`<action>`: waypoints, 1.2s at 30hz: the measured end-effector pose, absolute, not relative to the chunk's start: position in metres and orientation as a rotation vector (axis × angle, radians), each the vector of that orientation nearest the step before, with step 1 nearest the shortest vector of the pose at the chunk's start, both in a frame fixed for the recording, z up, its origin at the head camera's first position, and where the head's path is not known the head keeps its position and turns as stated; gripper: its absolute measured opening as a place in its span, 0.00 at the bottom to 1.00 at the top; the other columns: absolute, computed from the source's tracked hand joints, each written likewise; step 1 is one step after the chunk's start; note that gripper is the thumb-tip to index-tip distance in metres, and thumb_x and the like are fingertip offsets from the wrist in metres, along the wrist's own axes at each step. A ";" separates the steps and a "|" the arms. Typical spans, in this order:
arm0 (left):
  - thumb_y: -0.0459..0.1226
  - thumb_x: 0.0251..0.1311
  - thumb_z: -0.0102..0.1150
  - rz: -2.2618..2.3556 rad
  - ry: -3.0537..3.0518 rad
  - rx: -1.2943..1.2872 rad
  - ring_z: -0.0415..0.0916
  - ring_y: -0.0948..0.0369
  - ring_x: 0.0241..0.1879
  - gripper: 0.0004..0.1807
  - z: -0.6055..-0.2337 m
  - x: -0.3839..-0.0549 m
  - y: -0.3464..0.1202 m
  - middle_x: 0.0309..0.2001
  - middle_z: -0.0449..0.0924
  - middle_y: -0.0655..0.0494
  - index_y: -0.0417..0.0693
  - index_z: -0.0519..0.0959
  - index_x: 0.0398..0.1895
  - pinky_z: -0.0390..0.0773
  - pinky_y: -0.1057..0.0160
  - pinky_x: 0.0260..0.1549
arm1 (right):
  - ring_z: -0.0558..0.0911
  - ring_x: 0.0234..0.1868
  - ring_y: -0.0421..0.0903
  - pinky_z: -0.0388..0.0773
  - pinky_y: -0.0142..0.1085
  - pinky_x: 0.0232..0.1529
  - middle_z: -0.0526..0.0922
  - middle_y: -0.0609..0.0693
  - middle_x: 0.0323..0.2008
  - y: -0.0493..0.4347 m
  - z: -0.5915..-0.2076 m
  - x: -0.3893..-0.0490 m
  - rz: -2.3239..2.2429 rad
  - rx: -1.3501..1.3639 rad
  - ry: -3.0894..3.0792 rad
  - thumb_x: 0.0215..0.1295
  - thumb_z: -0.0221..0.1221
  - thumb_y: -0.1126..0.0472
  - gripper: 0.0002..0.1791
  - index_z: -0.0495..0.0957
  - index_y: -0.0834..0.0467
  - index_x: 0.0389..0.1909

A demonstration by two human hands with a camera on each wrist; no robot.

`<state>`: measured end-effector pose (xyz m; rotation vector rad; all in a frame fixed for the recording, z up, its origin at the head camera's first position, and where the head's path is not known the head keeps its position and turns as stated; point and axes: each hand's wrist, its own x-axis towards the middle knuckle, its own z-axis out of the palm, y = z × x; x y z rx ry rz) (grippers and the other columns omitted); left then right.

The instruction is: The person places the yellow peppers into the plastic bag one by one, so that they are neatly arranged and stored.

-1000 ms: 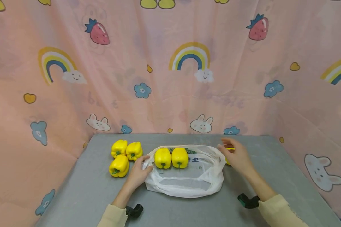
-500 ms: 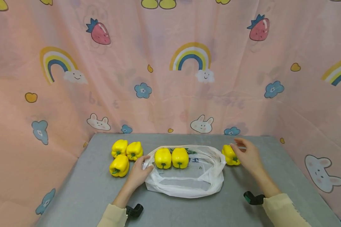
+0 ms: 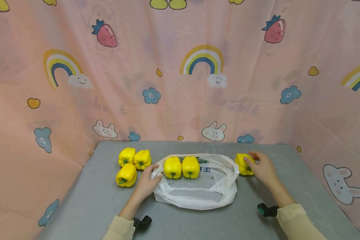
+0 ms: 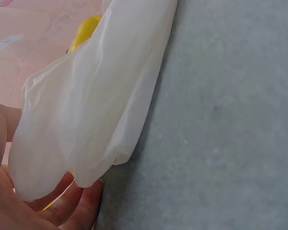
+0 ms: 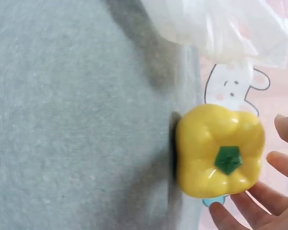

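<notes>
A white plastic bag (image 3: 195,203) lies with its mouth spread wide in the head view, two yellow bell peppers (image 3: 172,166) side by side within it at the left. My left hand (image 3: 146,184) holds the bag's left rim, the film running between thumb and fingers (image 4: 86,206). Just right of the bag, another yellow bell pepper (image 3: 242,164) rests on the table, its green stem (image 5: 228,159) facing the right wrist camera. Around that pepper's right side is my right hand (image 3: 264,169), fingers spread, with fingertips (image 5: 218,211) close to its surface.
Three more yellow bell peppers (image 3: 126,175) cluster left of the bag, near my left hand. They stand on a grey table (image 3: 192,225). Behind it hangs a pink patterned curtain (image 3: 168,120).
My right hand has moved right from the bag's edge, uncovering the right pepper, then edged slightly back toward it. The left hand and the bag hold their place.
</notes>
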<state>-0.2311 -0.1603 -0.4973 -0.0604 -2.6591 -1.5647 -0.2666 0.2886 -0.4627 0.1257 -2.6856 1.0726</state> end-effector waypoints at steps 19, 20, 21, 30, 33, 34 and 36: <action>0.39 0.69 0.61 -1.578 -2.667 -0.043 0.63 0.43 0.70 0.26 -0.498 -0.232 -0.161 0.69 0.69 0.40 0.42 0.72 0.67 0.59 0.36 0.68 | 0.69 0.64 0.72 0.72 0.62 0.59 0.63 0.74 0.69 0.289 -0.474 -0.263 1.243 0.034 -2.827 0.73 0.56 0.38 0.43 0.61 0.67 0.73; 0.39 0.69 0.61 -1.581 -2.668 -0.041 0.62 0.43 0.71 0.26 -0.498 -0.232 -0.161 0.69 0.68 0.40 0.42 0.72 0.68 0.59 0.36 0.68 | 0.69 0.64 0.72 0.73 0.62 0.59 0.64 0.74 0.69 0.289 -0.474 -0.263 1.244 0.029 -2.824 0.73 0.56 0.38 0.43 0.61 0.67 0.73; 0.39 0.69 0.61 -1.581 -2.668 -0.039 0.62 0.43 0.71 0.26 -0.498 -0.232 -0.161 0.69 0.68 0.40 0.42 0.72 0.68 0.59 0.36 0.68 | 0.69 0.64 0.72 0.72 0.62 0.59 0.64 0.74 0.68 0.289 -0.474 -0.263 1.245 0.024 -2.822 0.73 0.56 0.38 0.43 0.61 0.67 0.73; 0.38 0.68 0.61 -1.566 -2.660 -0.058 0.63 0.42 0.70 0.26 -0.499 -0.232 -0.161 0.68 0.69 0.40 0.41 0.73 0.67 0.60 0.36 0.68 | 0.67 0.64 0.71 0.69 0.63 0.62 0.63 0.73 0.69 0.286 -0.468 -0.259 1.287 0.011 -2.782 0.73 0.56 0.39 0.44 0.60 0.68 0.74; 0.38 0.68 0.61 -1.569 -2.661 -0.060 0.63 0.43 0.70 0.26 -0.499 -0.232 -0.160 0.68 0.69 0.40 0.41 0.72 0.67 0.60 0.36 0.68 | 0.67 0.64 0.71 0.70 0.62 0.62 0.63 0.73 0.69 0.285 -0.461 -0.257 1.292 0.004 -2.764 0.74 0.55 0.40 0.43 0.59 0.68 0.74; 0.39 0.68 0.61 -1.571 -2.663 -0.057 0.63 0.43 0.70 0.26 -0.498 -0.232 -0.160 0.68 0.69 0.40 0.41 0.72 0.67 0.60 0.37 0.68 | 0.67 0.64 0.71 0.71 0.62 0.61 0.63 0.73 0.69 0.284 -0.459 -0.257 1.287 0.001 -2.758 0.74 0.55 0.40 0.43 0.59 0.68 0.74; 0.39 0.68 0.61 -1.569 -2.662 -0.058 0.63 0.43 0.70 0.26 -0.498 -0.232 -0.160 0.69 0.69 0.40 0.41 0.72 0.67 0.60 0.36 0.68 | 0.67 0.64 0.71 0.72 0.62 0.60 0.63 0.73 0.69 0.284 -0.455 -0.255 1.277 -0.002 -2.746 0.74 0.55 0.40 0.42 0.60 0.68 0.74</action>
